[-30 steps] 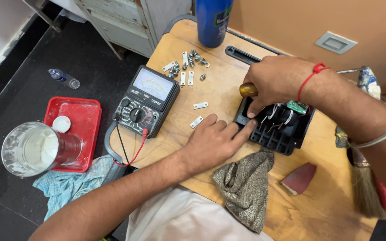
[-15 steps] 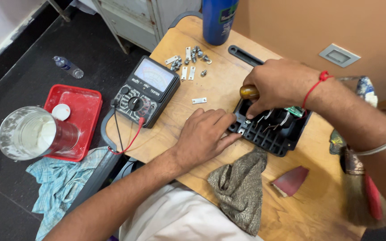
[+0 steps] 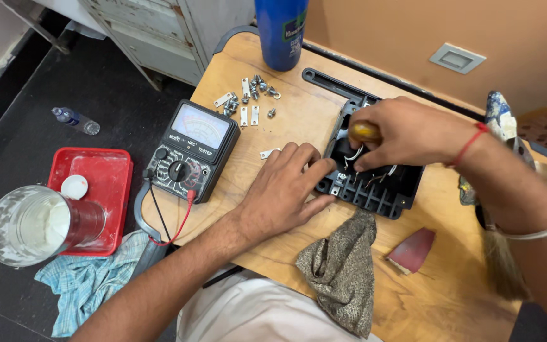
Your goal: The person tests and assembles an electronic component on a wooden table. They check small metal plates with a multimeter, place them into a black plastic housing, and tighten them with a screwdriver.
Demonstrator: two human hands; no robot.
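A small repair bench: an analog multimeter [image 3: 192,151] and loose screws and metal plates [image 3: 248,98] near the wooden tabletop's [image 3: 451,297] far-left corner.

I found bare table [image 3: 299,123] between the meter [image 3: 191,150] and black housing [image 3: 375,183]; loose screws [image 3: 248,98] cluttered the far end.

the left hand [image 3: 286,190] lies flat on the wooden table [image 3: 286,120], fingertips touching the near left edge of a black plastic housing [image 3: 375,190]. the right hand [image 3: 406,133] is over the housing, its grip closed round a screwdriver [image 3: 363,132] with a yellow-brown handle. a black multimeter [image 3: 191,149] sits left of the left hand, its leads hanging off the table edge. small screws and metal plates [image 3: 248,98] lie near a blue bottle [image 3: 281,31]. a grey cloth [image 3: 343,272] hangs over the near edge, a reddish wedge [image 3: 413,250] beside it. on the floor, a red tray [image 3: 93,190] and a steel cup [image 3: 30,225].
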